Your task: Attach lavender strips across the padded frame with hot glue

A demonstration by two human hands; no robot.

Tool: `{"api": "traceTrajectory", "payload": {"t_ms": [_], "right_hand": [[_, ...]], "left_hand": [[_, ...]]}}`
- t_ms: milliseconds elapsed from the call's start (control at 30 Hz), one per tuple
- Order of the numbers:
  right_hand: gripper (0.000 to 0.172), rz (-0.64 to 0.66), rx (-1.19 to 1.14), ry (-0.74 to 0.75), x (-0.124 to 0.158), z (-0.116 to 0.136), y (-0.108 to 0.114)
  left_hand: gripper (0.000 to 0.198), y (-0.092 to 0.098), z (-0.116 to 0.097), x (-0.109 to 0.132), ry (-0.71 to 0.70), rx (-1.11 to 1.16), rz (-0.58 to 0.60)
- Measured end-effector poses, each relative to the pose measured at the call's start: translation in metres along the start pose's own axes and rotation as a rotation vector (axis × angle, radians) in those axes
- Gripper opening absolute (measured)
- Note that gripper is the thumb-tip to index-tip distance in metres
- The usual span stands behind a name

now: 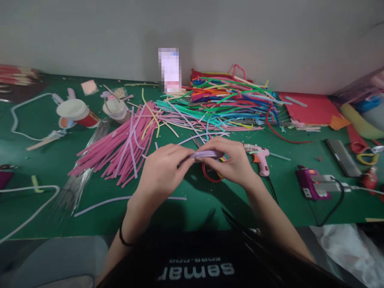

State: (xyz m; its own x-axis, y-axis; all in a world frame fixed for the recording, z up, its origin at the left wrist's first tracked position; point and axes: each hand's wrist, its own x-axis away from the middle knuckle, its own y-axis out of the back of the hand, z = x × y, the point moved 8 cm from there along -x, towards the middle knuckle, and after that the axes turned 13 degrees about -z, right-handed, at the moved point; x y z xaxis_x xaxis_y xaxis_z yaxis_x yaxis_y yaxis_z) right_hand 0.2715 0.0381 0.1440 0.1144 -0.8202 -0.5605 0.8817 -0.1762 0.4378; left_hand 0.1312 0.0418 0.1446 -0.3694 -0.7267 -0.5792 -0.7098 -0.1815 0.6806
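Between my two hands is a flattened, folded bunch of lavender pipe cleaner (207, 154). My left hand (164, 168) pinches its left end with thumb and fingers. The other end is gripped by my right hand (231, 158), whose fingers partly cover it. Below them on the table lie scissors (212, 179) with red and yellow handles, mostly hidden. Loose lavender pipe cleaners lie about, one (100, 205) passing behind my left wrist. To the left spreads a pile of pink pipe cleaners (120, 148).
A multicoloured heap of pipe cleaners (222, 100) lies at the back, beside a blurred-out phone-like screen (170, 70). Right of my hands are a pink glue gun (263, 160) and a purple power strip (312, 184) with cables. Paper cups (73, 110) stand back left on the green table (210, 210).
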Motion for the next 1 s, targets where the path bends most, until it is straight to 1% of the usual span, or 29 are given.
{"api": "traceTrajectory", "payload": {"t_ms": [133, 200, 400, 500, 733, 900, 1000], "right_hand": [[0.010, -0.024, -0.016, -0.020, -0.001, -0.003, 0.000], [0.009, -0.029, -0.016, -0.027, -0.002, -0.004, -0.001], [0.008, -0.037, -0.026, -0.025, -0.005, -0.005, -0.004], [0.006, -0.032, -0.029, -0.021, -0.005, -0.004, -0.005], [0.006, -0.015, -0.042, -0.009, -0.006, -0.003, -0.007], [0.005, -0.007, -0.041, -0.014, -0.006, -0.002, -0.010], [0.006, 0.023, -0.025, -0.012, -0.008, -0.003, -0.013]], "left_hand": [[0.020, 0.001, 0.008, 0.002, 0.082, 0.085, 0.036], [0.022, 0.003, 0.012, 0.002, 0.127, 0.126, 0.021], [0.019, 0.006, 0.017, 0.002, 0.224, 0.210, -0.025], [0.016, 0.006, 0.018, 0.002, 0.230, 0.204, -0.030], [0.012, 0.007, 0.017, 0.000, 0.192, 0.214, -0.058], [0.012, 0.005, 0.017, 0.000, 0.194, 0.223, -0.031], [0.014, 0.004, 0.022, 0.002, 0.229, 0.219, -0.027]]}}
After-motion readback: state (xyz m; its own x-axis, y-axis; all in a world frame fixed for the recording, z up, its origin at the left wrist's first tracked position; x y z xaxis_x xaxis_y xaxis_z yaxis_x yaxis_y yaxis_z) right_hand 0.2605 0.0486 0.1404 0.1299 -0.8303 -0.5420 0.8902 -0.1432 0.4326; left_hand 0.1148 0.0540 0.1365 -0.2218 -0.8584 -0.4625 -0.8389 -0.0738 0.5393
